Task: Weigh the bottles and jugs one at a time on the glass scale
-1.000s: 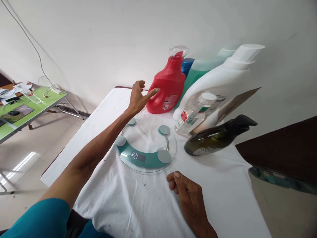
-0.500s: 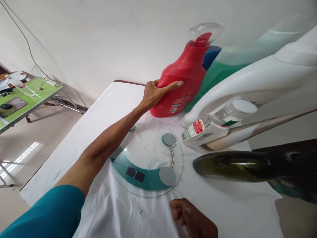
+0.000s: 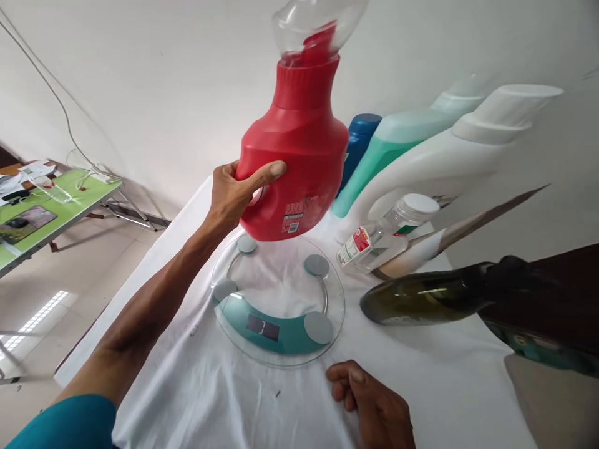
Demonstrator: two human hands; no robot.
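Note:
My left hand (image 3: 234, 193) is closed around the side of a red plastic bottle (image 3: 297, 149), its thumb across the printed face. A clear plastic cap (image 3: 322, 25) tops the bottle, and its upper edge is cut off by the frame. The bottle is held upright over the far part of a round glass scale (image 3: 276, 349), which has a teal band, grey discs and a small dark display. Near the scale's front right edge, my right hand (image 3: 374, 399) rests low over the cloth with its fingers curled in. Nothing shows in that hand.
On the right stand a blue-capped bottle (image 3: 360, 140), a green bottle (image 3: 388, 143), a white jug (image 3: 430, 153), a clear labelled bottle (image 3: 388, 234) and a dark glass bottle (image 3: 416, 299). A white cloth (image 3: 178, 386) covers the table. At left is a green table (image 3: 84, 187).
My left hand has lifted the red bottle and brought it left and closer, over the scale. My right hand stays curled in nearly the same place.

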